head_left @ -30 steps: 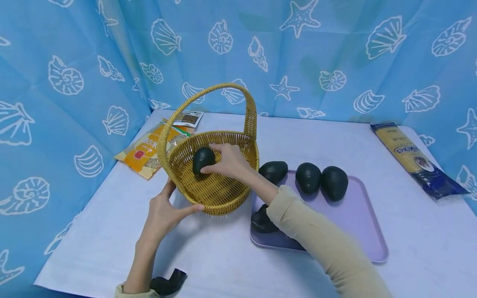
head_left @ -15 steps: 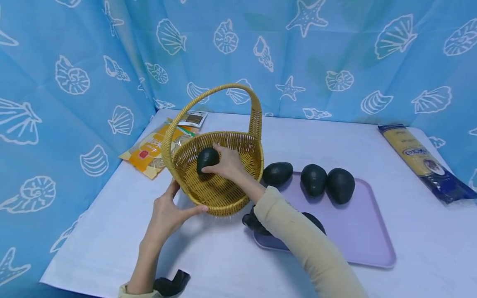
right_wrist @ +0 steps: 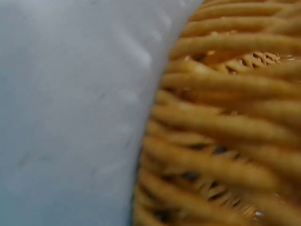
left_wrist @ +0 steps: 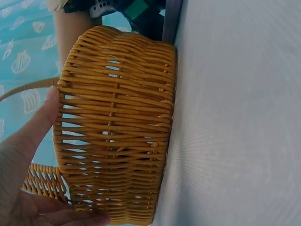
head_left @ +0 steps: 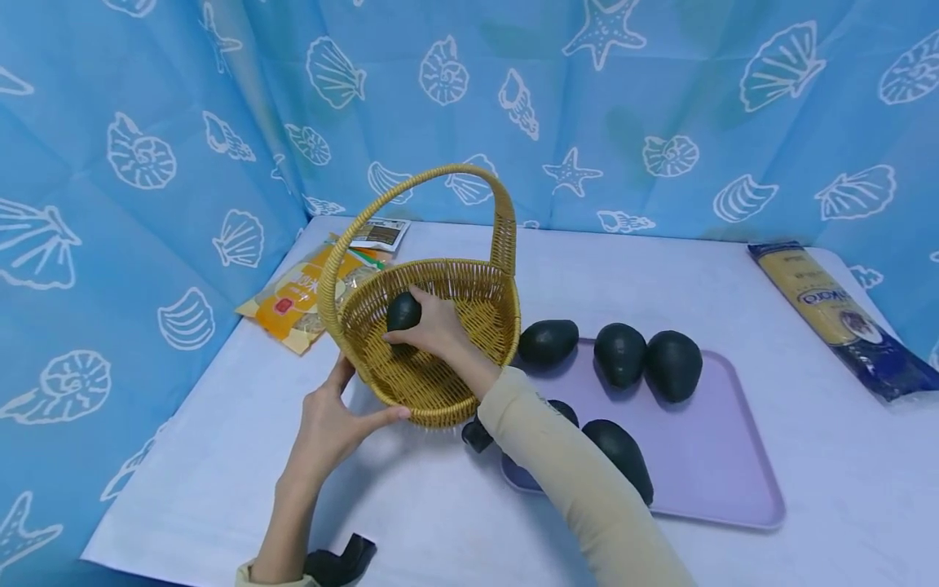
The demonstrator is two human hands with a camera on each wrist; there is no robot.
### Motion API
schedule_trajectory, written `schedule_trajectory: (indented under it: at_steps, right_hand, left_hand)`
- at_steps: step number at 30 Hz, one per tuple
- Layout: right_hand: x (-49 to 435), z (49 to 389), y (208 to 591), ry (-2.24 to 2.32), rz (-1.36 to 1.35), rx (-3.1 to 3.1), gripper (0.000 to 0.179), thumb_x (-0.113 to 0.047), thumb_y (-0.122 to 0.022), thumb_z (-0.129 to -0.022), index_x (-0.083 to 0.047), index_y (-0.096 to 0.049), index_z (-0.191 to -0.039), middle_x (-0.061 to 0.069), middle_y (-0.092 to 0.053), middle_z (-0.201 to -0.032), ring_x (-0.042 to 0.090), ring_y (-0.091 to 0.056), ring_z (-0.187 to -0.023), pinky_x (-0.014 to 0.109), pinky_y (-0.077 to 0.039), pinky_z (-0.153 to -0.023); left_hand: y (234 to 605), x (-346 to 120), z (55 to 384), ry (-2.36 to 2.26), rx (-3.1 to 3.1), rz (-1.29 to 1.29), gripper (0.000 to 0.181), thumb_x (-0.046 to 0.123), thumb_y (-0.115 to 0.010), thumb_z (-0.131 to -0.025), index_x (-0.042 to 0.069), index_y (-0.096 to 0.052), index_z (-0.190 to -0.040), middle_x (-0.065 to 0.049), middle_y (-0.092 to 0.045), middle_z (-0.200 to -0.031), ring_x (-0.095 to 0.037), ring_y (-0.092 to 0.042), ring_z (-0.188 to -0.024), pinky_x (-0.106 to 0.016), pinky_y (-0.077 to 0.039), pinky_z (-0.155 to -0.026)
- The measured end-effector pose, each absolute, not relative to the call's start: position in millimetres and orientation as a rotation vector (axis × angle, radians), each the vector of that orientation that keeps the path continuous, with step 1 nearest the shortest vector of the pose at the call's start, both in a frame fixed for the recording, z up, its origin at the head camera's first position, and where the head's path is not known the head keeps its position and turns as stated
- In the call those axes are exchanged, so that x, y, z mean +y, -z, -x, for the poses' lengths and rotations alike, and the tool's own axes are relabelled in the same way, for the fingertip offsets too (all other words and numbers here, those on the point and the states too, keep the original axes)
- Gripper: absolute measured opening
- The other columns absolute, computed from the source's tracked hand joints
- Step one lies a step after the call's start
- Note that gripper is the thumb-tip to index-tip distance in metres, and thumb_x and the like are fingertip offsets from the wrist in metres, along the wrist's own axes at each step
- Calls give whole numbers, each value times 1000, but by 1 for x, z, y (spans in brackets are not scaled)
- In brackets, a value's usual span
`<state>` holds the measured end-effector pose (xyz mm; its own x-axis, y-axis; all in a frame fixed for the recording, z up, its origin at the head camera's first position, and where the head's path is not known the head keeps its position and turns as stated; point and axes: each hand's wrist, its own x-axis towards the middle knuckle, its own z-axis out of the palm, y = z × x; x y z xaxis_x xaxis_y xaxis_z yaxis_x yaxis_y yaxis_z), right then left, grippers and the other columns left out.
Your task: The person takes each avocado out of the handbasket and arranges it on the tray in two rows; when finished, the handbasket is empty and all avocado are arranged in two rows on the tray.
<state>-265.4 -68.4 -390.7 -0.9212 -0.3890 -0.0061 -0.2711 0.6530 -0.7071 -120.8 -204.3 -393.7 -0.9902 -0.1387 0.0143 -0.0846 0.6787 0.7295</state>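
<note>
In the head view a dark green avocado (head_left: 403, 313) is low inside the yellow wicker basket (head_left: 438, 414), toward its left wall. My right hand (head_left: 438, 328) pinches it between thumb and fingers, reaching over the basket's near right rim. My left hand (head_left: 330, 425) holds the basket from the near left, thumb on the near rim. The left wrist view shows that thumb (left_wrist: 42, 117) at the rim and the fingers (left_wrist: 66, 217) against the woven wall. Only blurred wicker fills the right wrist view; the right hand is not seen there.
A purple tray (head_left: 722, 456) with several more avocados (head_left: 673, 365) is right of the basket, partly under my right sleeve (head_left: 565, 481). An orange food bag (head_left: 297, 297) and a small packet (head_left: 380, 234) lie behind left. A blue-and-yellow pasta bag (head_left: 836, 314) lies far right.
The right hand, with the avocado, has shifted slightly left within the basket. Its forearm has swung left, uncovering more avocados on the tray. The left hand keeps its hold on the basket.
</note>
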Motion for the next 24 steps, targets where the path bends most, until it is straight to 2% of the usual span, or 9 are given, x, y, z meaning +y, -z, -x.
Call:
schedule_trajectory:
  at_steps: [14, 19, 24]
  right_hand:
    - [-74, 265, 392, 1175, 578, 2700, 77, -28, -80, -77, -15, -44, -145, 14, -56, -137, 33, -59, -117, 46, -53, -92]
    - [-72, 266, 391, 1187, 594, 2678, 70, -23, -78, -80, -12, -48, -141, 13, -56, -136, 32, -59, -118, 45, -52, -94]
    - [-71, 266, 390, 1075, 634, 2689, 69, -22, -76, -82, -12, -46, -143, 12, -54, -140, 31, -57, -121, 43, -51, -97]
  left_hand:
    - [394, -204, 121, 1235, -2788, -148, 120, 53, -84, -65, 13, -16, -155, -15, -33, -155, -36, -32, -142, -58, -34, -110]
    - [394, -203, 121, 1249, -2789, -164, 118, 49, -85, -66, 14, -16, -155, -14, -33, -155, -36, -32, -143, -58, -34, -110]
    - [395, -204, 122, 1252, -2788, -159, 116, 47, -85, -67, 14, -16, -155, -14, -33, -155, -36, -32, -143, -58, -34, -110]
